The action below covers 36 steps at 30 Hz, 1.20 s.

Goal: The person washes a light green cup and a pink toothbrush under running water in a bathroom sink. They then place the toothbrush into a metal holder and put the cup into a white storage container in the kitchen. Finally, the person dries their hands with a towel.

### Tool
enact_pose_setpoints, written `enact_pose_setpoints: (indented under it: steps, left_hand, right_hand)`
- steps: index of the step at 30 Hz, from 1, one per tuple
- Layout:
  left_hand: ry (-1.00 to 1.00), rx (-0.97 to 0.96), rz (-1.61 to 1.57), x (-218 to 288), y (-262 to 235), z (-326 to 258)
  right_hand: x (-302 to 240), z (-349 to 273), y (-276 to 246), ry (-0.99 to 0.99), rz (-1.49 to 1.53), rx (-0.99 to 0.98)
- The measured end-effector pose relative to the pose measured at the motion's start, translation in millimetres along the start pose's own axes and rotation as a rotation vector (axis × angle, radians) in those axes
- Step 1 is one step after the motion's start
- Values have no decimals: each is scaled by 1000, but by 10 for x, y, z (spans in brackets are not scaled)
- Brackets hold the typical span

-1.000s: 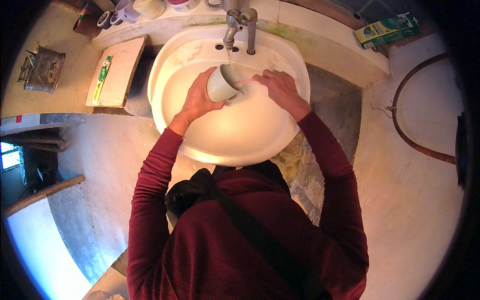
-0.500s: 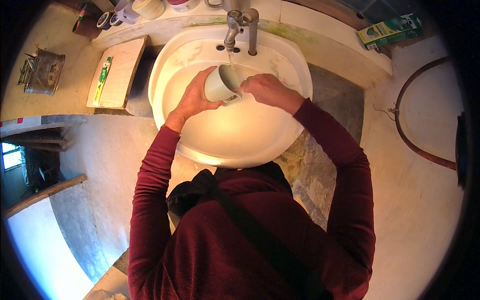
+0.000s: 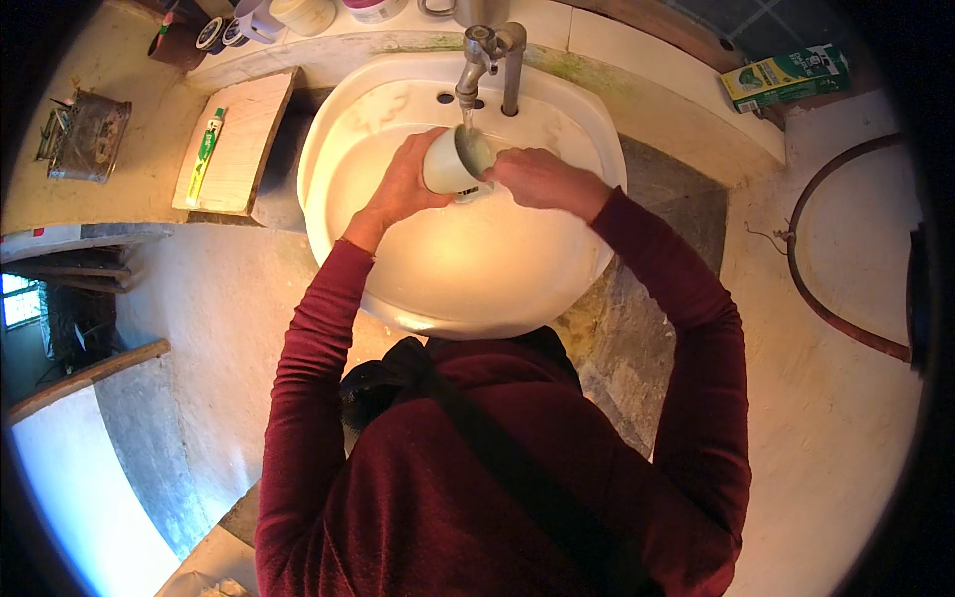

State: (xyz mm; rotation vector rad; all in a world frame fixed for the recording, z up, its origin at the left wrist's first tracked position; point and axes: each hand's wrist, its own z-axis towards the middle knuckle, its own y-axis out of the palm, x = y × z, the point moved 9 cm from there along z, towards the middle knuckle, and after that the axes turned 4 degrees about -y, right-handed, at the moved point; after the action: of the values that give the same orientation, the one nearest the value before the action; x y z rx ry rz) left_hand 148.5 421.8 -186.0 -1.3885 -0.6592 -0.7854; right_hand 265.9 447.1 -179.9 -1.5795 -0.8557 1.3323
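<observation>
A pale mug [image 3: 444,167] is tilted in my left hand [image 3: 403,187], its mouth turned to the right beneath the tap [image 3: 479,58]. Water runs from the spout toward the mug's opening. At the mug's rim, near its handle, is my right hand [image 3: 542,181], fingers closed. Whatever they pinch, if anything, is hidden. Both hands are over the white oval sink [image 3: 468,294], the mug held above its bottom.
Left of the sink, a toothpaste tube [image 3: 206,157] lies on a wooden board [image 3: 235,169]. Farther left is a worn metal container [image 3: 92,137]. Mugs and tubs, including a white tub [image 3: 302,14], line the back ledge. A green and yellow box [image 3: 786,80] lies back right, near a curved hose [image 3: 811,289].
The mug and my left hand have shifted slightly right and up, bringing the mug's mouth under the running water. My right hand stays at its rim. The whole view has shifted a little.
</observation>
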Motion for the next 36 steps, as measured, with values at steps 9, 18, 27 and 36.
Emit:
enact_pose_setpoints:
  steps: [9, 18, 27, 36]
  left_hand:
    - [-73, 1, -6, 0, 153, 96]
    - [-51, 12, -28, 55, 112, 130]
    - [-51, -4, -56, 93, 142, 74]
    - [-32, 4, -98, 43, 123, 15]
  right_hand:
    - [196, -138, -278, 2, -72, 328]
    - [276, -111, -333, -11, -109, 419]
    - [347, -64, -356, 147, -156, 272]
    - [477, -43, -217, 156, 248, 340]
